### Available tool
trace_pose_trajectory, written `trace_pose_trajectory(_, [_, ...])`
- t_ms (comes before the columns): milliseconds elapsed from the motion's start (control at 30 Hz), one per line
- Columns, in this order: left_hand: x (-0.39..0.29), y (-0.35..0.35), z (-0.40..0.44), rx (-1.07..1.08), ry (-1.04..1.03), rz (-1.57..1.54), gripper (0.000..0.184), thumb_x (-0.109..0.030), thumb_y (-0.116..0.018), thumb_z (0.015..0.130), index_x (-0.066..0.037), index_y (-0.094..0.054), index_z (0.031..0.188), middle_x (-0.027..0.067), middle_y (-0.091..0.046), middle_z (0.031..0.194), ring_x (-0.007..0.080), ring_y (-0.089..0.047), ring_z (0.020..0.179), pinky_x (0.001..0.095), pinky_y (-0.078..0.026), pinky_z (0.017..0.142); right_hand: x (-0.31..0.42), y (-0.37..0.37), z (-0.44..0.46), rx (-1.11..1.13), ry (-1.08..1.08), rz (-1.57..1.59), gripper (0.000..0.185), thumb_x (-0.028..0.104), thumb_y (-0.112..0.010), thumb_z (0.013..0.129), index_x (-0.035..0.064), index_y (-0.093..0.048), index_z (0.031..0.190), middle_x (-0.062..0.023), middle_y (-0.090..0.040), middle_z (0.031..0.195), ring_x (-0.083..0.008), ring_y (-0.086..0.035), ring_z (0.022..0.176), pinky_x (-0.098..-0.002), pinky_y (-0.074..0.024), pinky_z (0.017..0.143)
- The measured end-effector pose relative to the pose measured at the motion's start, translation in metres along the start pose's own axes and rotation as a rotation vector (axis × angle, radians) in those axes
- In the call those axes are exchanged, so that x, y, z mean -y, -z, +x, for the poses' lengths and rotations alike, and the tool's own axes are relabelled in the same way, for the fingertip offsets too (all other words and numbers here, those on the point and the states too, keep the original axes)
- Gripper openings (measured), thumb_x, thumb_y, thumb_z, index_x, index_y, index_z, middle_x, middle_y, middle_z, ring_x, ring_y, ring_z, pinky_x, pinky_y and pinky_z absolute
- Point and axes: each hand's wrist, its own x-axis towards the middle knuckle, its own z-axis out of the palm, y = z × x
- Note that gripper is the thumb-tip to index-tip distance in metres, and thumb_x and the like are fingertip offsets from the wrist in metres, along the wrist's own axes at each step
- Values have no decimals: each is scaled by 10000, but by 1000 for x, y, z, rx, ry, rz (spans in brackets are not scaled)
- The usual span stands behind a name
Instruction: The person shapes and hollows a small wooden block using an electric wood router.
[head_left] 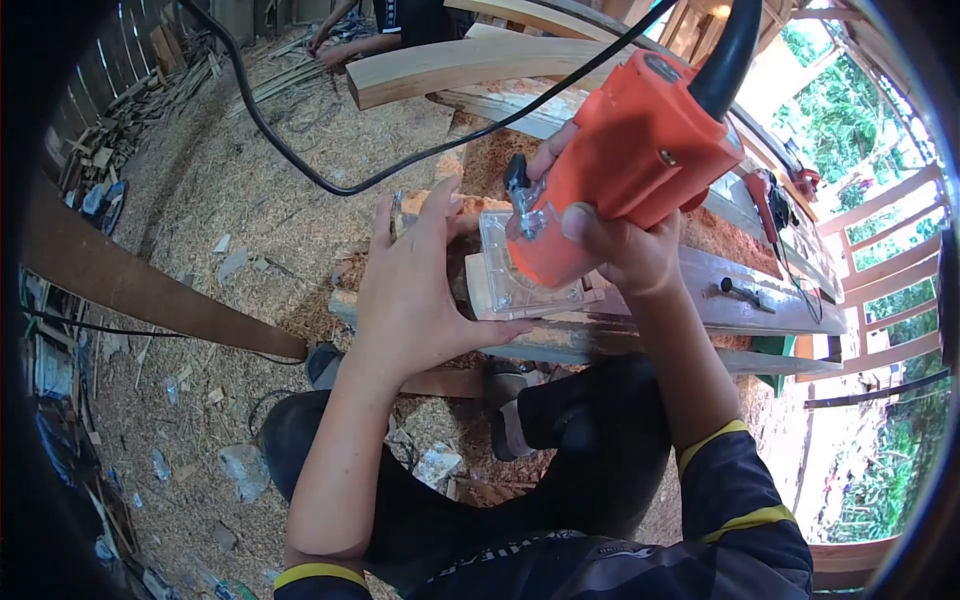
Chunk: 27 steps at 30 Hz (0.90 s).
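Note:
My right hand (632,248) is wrapped round the body of an orange trim router (640,140), which is tilted. Its clear plastic base (493,262) lies over a small pale wooden piece (478,290) on the bench. A black wing knob (516,172) sticks out from the router's side. To the left of the base, my left hand (410,290) has its fingers spread and its thumb stretched along the near side of the wood. Whether its fingertips touch the wood is hard to make out. The router bit is hidden.
A black power cord (350,190) loops across the view. Behind the router lies a curved wooden beam (480,68). On the bench plank (705,285) lies a dark hammer-like tool (746,295). Another person's hand (340,55) shows at the back. Shavings and scraps cover the floor (200,400).

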Motion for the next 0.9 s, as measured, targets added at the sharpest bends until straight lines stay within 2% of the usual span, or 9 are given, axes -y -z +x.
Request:
trace_pose_trajectory(500, [-1, 2, -1, 8, 11, -6, 1416, -549, -964, 561, 17, -223, 1627, 152, -750, 1236, 343, -688, 1225, 603, -163, 1279, 0, 2, 1, 34, 14, 24, 724, 182, -812, 734, -10, -514, 1365, -146, -647, 1151, -262, -672, 1061, -416, -559, 925])
trace_pose_trajectory(700, [1, -4, -2, -27, -9, 15, 1488, -570, -968, 552, -12, -137, 1653, 142, -753, 1236, 344, -663, 1272, 595, -195, 1267, -5, 5, 4, 4, -21, 29, 799, 172, -804, 720, -18, -475, 1423, -153, -648, 1181, -260, -659, 1090, -422, -545, 959])
trace_pose_trajectory(800, [1, -5, -2, -33, 10, 7, 1473, -522, -977, 539, -48, -138, 1653, 134, -775, 1190, 354, -661, 1267, 543, -199, 1288, 0, -2, 3, 12, -41, 59, 829, 150, -781, 722, -19, -439, 1458, -157, -646, 1186, -261, -654, 1100, -420, -537, 966])
trace_pose_trajectory(900, [-3, -3, -3, -7, 21, 2, 1498, -540, -976, 539, -22, -115, 1651, 132, -757, 1232, 332, -648, 1296, 590, -194, 1269, -2, -3, 6, 9, 32, -63, 823, 117, -757, 735, -18, -419, 1473, -163, -642, 1190, -264, -656, 1090, -417, -530, 969])
